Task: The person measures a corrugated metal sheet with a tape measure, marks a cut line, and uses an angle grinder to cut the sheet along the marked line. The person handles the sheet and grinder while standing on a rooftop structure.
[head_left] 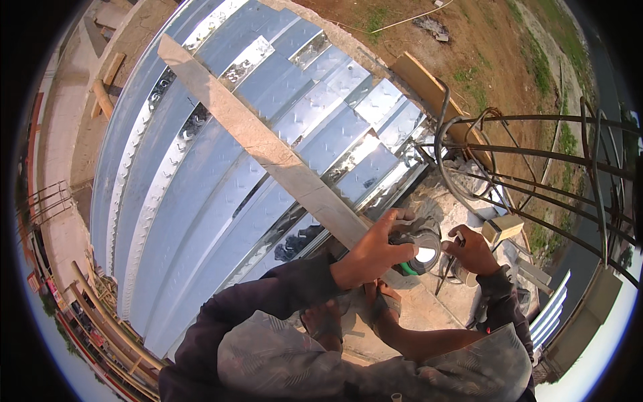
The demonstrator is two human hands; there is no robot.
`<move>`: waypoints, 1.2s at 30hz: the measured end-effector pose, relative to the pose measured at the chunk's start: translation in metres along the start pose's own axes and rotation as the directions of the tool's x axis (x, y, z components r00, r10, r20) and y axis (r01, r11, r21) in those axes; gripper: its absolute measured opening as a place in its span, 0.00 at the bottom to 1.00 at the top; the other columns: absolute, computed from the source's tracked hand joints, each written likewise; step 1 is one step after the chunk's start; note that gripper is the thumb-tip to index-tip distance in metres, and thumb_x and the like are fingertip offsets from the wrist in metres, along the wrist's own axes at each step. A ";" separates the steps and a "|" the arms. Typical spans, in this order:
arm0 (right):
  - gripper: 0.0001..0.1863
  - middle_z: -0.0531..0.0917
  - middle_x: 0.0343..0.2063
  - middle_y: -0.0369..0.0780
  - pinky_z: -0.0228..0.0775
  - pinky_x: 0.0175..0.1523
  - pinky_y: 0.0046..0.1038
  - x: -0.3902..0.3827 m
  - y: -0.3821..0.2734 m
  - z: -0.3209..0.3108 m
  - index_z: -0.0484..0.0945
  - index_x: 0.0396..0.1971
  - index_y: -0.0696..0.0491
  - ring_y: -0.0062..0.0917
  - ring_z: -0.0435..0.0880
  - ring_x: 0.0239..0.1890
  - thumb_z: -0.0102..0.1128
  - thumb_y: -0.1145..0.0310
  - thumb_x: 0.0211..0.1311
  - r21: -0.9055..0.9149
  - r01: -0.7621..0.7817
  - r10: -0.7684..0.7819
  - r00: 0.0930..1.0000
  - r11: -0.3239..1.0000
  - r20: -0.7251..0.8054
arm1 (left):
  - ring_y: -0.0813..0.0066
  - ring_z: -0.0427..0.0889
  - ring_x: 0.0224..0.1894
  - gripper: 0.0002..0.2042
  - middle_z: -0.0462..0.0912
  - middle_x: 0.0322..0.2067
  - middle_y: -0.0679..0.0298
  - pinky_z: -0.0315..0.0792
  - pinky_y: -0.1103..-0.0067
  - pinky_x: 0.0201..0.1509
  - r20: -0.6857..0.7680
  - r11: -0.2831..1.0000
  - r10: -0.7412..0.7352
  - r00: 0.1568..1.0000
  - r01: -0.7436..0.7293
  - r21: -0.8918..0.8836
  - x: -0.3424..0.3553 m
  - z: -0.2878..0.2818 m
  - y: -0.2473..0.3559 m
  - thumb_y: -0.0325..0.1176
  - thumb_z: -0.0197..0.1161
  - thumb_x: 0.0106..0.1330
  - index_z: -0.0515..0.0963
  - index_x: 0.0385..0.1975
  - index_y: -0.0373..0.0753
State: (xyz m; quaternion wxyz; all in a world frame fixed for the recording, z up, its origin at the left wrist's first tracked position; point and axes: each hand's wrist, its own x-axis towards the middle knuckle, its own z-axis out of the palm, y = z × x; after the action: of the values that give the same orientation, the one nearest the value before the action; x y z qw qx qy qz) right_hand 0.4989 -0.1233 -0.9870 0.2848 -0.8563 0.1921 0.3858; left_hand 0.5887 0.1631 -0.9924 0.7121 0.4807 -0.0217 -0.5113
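My left hand (372, 253) is closed around a dark round object (420, 242) with a bright white face and a green edge low on its side. It looks like the guarded head of a power tool, but its exact kind does not show. On the other side, my right hand (473, 250) has its fingers curled in close to the rim. What those fingers hold, if anything, is too small to make out. A long wooden plank (261, 144) lies slantwise over ribbed shiny metal decking sheets (221, 174), its near end beside my left hand.
Bent steel rebar (536, 151) juts in from the right above a wooden board (435, 87). A small yellowish block (502, 229) sits beyond my right hand. My feet rest on a pale concrete ledge (425, 315). Dirt ground (429, 60) lies below, past the decking's far edge.
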 end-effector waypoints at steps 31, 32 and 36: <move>0.15 0.84 0.30 0.51 0.75 0.44 0.38 0.225 -0.261 -0.108 0.85 0.41 0.54 0.42 0.85 0.35 0.56 0.63 0.59 -0.312 0.665 -0.733 0.638 0.679 -0.235 | 0.63 0.78 0.54 0.28 0.78 0.49 0.53 0.74 0.68 0.54 -0.770 0.880 0.370 0.520 0.070 0.470 -0.115 -0.234 0.170 0.53 0.61 0.68 0.68 0.54 0.33; 0.15 0.84 0.30 0.51 0.75 0.44 0.39 0.238 -0.268 -0.112 0.86 0.41 0.54 0.41 0.85 0.36 0.56 0.63 0.59 -0.326 0.681 -0.755 0.597 0.656 -0.273 | 0.62 0.77 0.54 0.33 0.77 0.50 0.51 0.73 0.67 0.56 -0.815 0.812 0.351 0.461 0.285 0.510 -0.108 -0.243 0.162 0.55 0.62 0.67 0.66 0.59 0.31; 0.16 0.85 0.32 0.50 0.75 0.45 0.39 0.282 -0.301 -0.141 0.86 0.40 0.54 0.41 0.85 0.37 0.55 0.65 0.56 -0.294 0.628 -0.694 0.654 0.720 -0.302 | 0.42 0.74 0.60 0.58 0.71 0.56 0.29 0.69 0.65 0.63 -0.829 0.678 0.325 0.456 0.498 0.540 -0.038 -0.242 0.096 0.64 0.65 0.56 0.46 0.67 0.17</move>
State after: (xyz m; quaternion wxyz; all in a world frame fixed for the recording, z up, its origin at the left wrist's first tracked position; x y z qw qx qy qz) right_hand 0.9193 -0.0139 -1.0255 0.2902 -0.9460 -0.1130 0.0900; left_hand 0.7650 0.3534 -1.0372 0.3288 0.9120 0.1774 -0.1692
